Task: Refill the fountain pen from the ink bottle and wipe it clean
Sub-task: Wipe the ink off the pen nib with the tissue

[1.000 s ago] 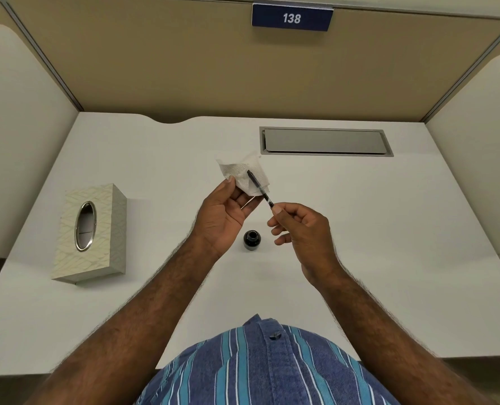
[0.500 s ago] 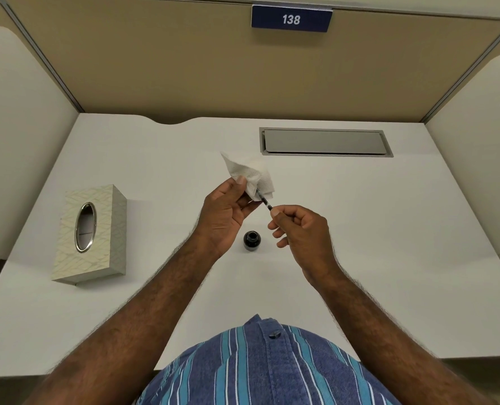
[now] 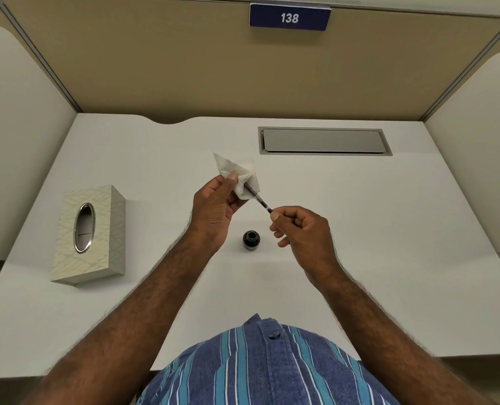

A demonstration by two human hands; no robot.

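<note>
Here the fountain pen (image 3: 260, 201) is held above the desk (image 3: 389, 229), its rear end pinched by the right hand (image 3: 300, 232); its front end is wrapped in the tissue (image 3: 238, 173) gripped by the left hand (image 3: 213, 209); the pen is judged slim, stiff and slippery where inked, best held by the barrel; the open ink bottle (image 3: 251, 240) stands below; "138" is read on the sign (image 3: 289, 17).

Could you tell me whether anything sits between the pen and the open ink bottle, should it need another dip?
Nothing visible does. The pen, held between the right hand and the tissue in the left hand, is above the ink bottle.
</note>
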